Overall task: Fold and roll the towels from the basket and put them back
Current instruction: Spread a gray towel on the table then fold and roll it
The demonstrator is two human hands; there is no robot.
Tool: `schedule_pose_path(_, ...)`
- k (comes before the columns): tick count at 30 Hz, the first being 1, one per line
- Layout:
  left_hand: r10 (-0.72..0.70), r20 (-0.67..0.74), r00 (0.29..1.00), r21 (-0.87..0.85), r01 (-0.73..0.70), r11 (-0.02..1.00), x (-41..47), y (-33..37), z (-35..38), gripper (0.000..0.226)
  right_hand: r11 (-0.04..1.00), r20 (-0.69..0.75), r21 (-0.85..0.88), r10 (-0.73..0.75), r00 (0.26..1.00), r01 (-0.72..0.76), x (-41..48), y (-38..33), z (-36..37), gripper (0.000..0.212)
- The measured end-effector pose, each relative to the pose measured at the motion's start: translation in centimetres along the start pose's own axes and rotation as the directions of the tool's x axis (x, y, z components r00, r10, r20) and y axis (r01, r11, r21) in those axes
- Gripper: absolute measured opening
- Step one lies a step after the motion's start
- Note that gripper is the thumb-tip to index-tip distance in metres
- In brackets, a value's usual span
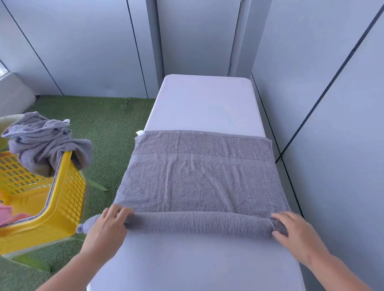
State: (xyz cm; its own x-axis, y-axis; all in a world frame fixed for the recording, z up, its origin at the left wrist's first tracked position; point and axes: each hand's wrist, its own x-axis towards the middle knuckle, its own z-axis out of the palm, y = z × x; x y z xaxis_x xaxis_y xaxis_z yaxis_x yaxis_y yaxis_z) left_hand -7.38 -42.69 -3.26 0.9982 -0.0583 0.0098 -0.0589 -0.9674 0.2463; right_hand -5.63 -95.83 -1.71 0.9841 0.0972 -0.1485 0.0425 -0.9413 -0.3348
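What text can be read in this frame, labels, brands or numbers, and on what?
No readable text.
White tag at the far left corner of the grey towel: too small, no print can be made out.
Second white tag on the crumpled towel draped over the yellow basket: too small to read.
Yellow basket, table, wall panels: no markings visible.
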Motion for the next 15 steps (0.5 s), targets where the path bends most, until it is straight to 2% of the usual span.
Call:
schedule_pose_path(4,0.024,0.031,0.999,-0.024,-0.023,0.999,0.3,-0.1,0.1,0.051,1.0,0.028,0.004,-0.004,1.0,0.004,-0.2,1.1,0.7,0.049)
schedule_pose_path(8,0.027,0.151,0.988,0.051,-0.035,0.998,0.5,0.0,0.0,0.062,0.991,0.133,-0.128,-0.009,0.991,0.026,-0.3,1.1,1.3,0.065)
schedule_pose_path(10,0.002,0.172,0.985,0.094,-0.018,0.995,0.7,0.0,0.1,0.062,0.988,0.09,-0.153,-0.016,0.996,0.03,-0.1,0.8,1.6,0.056)
schedule_pose_path(12,-0.001,0.156,0.988,0.115,-0.017,0.993,0.9,0.0,0.2,0.053,0.984,0.033,-0.175,-0.037,0.999,0.042,0.1,0.3,1.6,0.041)
schedule_pose_path(15,0.02,0.108,0.994,0.145,-0.036,0.989,0.9,-0.3,0.5,0.035,0.973,0.073,-0.228,-0.005,0.997,0.022,0.3,-0.1,1.3,0.02)
